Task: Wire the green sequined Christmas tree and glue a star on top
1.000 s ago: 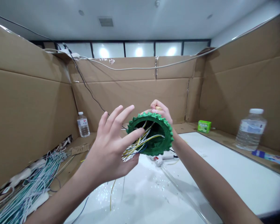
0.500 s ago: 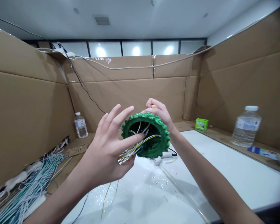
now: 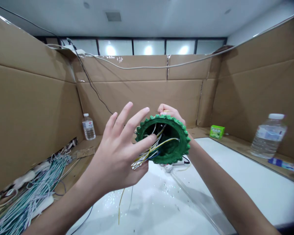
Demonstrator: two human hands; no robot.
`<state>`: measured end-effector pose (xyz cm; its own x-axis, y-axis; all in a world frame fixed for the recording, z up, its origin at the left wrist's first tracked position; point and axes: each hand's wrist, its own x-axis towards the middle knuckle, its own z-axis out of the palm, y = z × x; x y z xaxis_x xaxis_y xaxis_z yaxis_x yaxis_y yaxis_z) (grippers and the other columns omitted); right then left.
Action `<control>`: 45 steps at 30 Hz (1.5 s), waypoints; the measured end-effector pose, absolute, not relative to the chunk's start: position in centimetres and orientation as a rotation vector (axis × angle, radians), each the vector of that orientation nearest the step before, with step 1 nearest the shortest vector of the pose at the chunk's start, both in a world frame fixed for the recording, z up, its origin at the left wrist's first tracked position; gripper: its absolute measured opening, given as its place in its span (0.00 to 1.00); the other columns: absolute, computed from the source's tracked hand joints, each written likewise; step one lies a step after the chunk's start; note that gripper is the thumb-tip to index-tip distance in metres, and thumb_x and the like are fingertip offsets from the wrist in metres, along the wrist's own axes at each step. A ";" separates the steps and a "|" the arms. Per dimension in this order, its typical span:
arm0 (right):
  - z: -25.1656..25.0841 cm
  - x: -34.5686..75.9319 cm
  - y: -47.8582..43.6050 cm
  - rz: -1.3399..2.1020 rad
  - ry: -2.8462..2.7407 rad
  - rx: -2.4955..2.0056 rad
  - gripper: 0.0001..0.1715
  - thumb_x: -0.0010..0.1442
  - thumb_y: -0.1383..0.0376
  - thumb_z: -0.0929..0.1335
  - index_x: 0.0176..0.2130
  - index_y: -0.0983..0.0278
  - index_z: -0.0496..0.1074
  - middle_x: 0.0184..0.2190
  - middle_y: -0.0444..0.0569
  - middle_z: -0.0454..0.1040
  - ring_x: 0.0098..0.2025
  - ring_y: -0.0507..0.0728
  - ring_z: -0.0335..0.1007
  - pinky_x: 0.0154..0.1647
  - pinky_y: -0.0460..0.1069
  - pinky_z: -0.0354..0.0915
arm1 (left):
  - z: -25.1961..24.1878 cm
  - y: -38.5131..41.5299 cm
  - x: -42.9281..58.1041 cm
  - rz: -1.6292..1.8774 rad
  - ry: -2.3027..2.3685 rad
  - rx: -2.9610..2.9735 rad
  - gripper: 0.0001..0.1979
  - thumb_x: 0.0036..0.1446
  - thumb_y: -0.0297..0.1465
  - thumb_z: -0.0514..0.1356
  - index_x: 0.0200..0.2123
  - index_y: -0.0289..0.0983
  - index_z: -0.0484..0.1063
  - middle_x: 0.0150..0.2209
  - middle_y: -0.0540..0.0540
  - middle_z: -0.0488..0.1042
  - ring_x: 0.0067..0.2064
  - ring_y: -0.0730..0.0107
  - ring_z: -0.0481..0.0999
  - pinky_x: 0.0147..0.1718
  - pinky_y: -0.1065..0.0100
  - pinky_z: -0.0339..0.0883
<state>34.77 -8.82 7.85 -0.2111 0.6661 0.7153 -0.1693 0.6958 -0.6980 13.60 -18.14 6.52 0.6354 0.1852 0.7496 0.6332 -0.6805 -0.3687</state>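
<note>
A hollow green piece with a jagged rim (image 3: pixel 187 138) is held up over the table, its round opening turned towards me. Thin white, yellow and blue wires (image 3: pixel 149 150) come out of the opening. My left hand (image 3: pixel 122 147) has these wires between index finger and thumb, the index fingertip at the opening; its other fingers are spread upward. Behind the green piece, my right hand (image 3: pixel 172 112) is curled in a fist round its far end, mostly hidden. A small tan bit shows at that fist; I cannot tell what it is.
White table (image 3: pixel 222 169) with glittering specks and a clear tube (image 3: pixel 193 202). On the left lies a bundle of teal and white wires (image 3: pixel 46 182). Water bottles stand left (image 3: pixel 88 127) and right (image 3: pixel 269 136), with a green box (image 3: pixel 217 132) at the back right. Cardboard walls (image 3: pixel 137 94) surround everything.
Both hands and the green piece sit slightly further right in the view, which has itself shifted. The opening faces me a little more; the grips look the same.
</note>
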 end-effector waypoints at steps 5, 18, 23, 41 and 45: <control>7.9 34.9 -9.0 0.765 -1.617 -0.412 0.12 0.54 0.61 0.68 0.26 0.61 0.60 0.18 0.38 0.56 0.19 0.48 0.47 0.19 0.45 0.44 | 6.8 -18.0 13.5 -0.925 -0.714 -2.411 0.26 0.50 0.34 0.62 0.54 0.44 0.65 0.68 0.45 0.46 0.70 0.47 0.42 0.64 0.47 0.49; 8.4 35.4 -10.7 0.375 -1.540 -0.467 0.15 0.52 0.59 0.68 0.26 0.60 0.57 0.21 0.41 0.58 0.25 0.52 0.60 0.26 0.48 0.56 | 7.2 -18.1 13.8 -1.276 -1.008 -2.520 0.09 0.56 0.38 0.60 0.38 0.40 0.71 0.58 0.45 0.64 0.61 0.60 0.62 0.59 0.54 0.59; 8.3 35.3 -11.1 0.287 -1.547 -0.509 0.16 0.51 0.57 0.68 0.26 0.59 0.57 0.22 0.43 0.60 0.28 0.54 0.61 0.28 0.50 0.59 | 7.0 -17.8 14.0 -1.344 -1.097 -2.556 0.10 0.55 0.41 0.61 0.32 0.40 0.75 0.56 0.44 0.65 0.59 0.59 0.64 0.58 0.51 0.58; 8.0 35.0 -10.7 0.296 -1.578 -0.465 0.15 0.52 0.59 0.69 0.26 0.59 0.57 0.20 0.41 0.62 0.24 0.53 0.62 0.29 0.51 0.60 | 6.7 -16.4 14.1 -1.550 -1.086 -2.822 0.06 0.55 0.31 0.62 0.34 0.39 0.79 0.56 0.44 0.69 0.58 0.62 0.67 0.59 0.52 0.59; 7.8 34.9 -10.6 0.293 -1.596 -0.454 0.15 0.52 0.58 0.69 0.26 0.59 0.57 0.21 0.42 0.63 0.26 0.54 0.64 0.31 0.51 0.61 | 6.1 -16.1 14.8 -1.615 -0.995 -2.841 0.07 0.57 0.33 0.61 0.33 0.39 0.79 0.52 0.44 0.72 0.55 0.64 0.70 0.57 0.54 0.61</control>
